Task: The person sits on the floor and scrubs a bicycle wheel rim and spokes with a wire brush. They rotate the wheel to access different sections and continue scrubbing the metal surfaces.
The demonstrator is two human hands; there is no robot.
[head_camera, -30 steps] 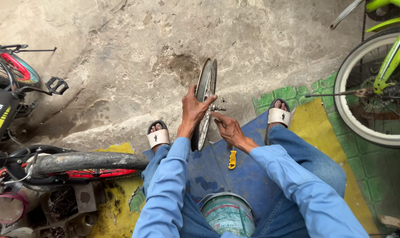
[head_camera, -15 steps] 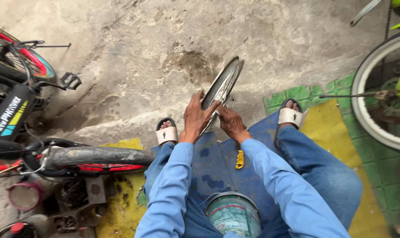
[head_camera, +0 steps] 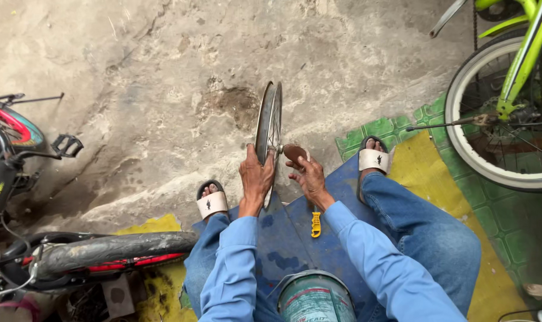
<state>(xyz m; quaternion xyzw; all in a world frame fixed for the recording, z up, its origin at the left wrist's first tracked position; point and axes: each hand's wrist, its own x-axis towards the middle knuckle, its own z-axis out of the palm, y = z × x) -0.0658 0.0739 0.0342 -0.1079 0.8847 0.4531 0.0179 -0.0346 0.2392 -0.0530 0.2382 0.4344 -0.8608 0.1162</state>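
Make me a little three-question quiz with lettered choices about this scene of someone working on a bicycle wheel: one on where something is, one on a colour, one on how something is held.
1. Where does the small yellow tool lie?
A. on the blue mat between the person's legs
B. on the bare concrete
C. on the paint can

2. What colour is the frame of the bicycle at the right?
A. red
B. bright green
C. white

3. How does the bare wheel rim stand?
A. flat on the ground
B. upright on its edge
C. hung from a hook

Answers: 1 A, the tool rests on the blue mat by the right hand. 2 B, its tubes are bright green. 3 B, the left hand grips the rim, which stands on edge.
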